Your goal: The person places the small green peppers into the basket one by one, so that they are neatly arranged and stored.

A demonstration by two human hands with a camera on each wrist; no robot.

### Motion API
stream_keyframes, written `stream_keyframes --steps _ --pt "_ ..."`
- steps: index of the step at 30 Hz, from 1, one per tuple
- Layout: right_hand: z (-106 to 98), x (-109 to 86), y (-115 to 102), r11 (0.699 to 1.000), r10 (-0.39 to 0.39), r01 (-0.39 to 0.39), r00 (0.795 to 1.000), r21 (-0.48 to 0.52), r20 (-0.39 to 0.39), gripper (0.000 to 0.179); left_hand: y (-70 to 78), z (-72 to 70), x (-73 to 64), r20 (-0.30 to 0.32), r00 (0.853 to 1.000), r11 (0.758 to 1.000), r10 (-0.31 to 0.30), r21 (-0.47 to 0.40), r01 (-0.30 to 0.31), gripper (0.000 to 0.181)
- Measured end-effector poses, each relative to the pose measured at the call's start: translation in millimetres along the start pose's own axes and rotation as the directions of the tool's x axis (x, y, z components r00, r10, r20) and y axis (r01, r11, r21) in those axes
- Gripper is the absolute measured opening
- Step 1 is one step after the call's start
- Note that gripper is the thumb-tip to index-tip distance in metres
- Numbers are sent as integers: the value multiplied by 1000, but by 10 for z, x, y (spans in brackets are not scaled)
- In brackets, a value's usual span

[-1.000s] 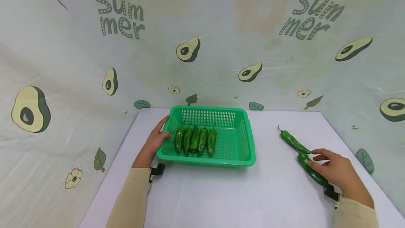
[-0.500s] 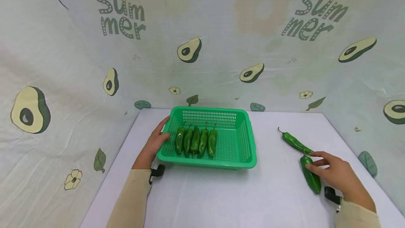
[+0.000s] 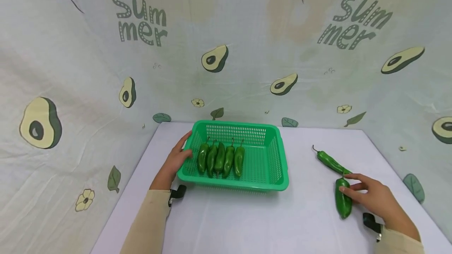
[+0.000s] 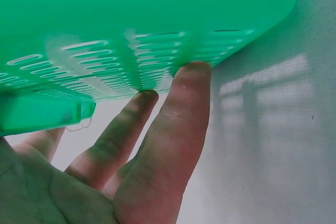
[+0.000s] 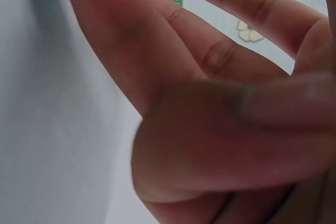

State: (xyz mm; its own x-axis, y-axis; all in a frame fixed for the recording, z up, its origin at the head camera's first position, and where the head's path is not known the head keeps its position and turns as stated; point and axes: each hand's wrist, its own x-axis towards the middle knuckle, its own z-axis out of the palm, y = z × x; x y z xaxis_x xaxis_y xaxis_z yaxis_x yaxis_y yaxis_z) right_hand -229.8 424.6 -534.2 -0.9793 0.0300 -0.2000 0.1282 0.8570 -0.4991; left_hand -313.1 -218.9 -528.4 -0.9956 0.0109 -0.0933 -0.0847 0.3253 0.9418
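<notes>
The pepper's [image 3: 342, 207] tip has been swung leftward near the worktop's [image 3: 265, 226] right edge; it is pinched by the right hand [image 3: 376, 197], the basket [image 3: 233, 184] gripped by the left hand [image 3: 174, 163]. Likely light, firm, slick; best held mid-body.

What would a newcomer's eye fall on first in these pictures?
Probably on the bright green basket toward the back left of the white table, with five green peppers side by side in its left part. Next, farther right, the right grip pinches a sixth pepper, while a seventh pepper lies on the table just beyond it. The left grip holds the basket's left side.
</notes>
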Motion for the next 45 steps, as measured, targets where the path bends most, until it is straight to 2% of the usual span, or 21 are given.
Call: stream_keyframes --steps 6,13,20,24,28,37,45 --pt "48 31 -9 1000 9 -9 1000 2 14 89 -22 -13 -15 1 1000 1000 -13 -8 13 90" --pt "21 29 -57 999 41 -42 998 11 54 101 32 -20 29 6 1000 1000 8 -21 -8 91" --pt "31 14 -37 1000 6 -6 999 6 41 99 11 5 10 6 1000 1000 -24 -17 24 91" --pt "57 17 -42 1000 5 -6 998 18 56 99 -23 -4 -4 -6 1000 1000 -18 -16 18 92" --pt "66 -6 -43 1000 15 -17 998 21 60 99 -37 -5 -6 8 1000 1000 -3 -26 3 92" --pt "42 -29 -24 998 -62 62 998 -6 28 97 -4 7 1 7 1000 1000 6 -25 -6 91" --pt "65 -4 -32 996 -84 84 996 0 30 94 -9 0 -2 2 1000 1000 -6 -31 6 91"
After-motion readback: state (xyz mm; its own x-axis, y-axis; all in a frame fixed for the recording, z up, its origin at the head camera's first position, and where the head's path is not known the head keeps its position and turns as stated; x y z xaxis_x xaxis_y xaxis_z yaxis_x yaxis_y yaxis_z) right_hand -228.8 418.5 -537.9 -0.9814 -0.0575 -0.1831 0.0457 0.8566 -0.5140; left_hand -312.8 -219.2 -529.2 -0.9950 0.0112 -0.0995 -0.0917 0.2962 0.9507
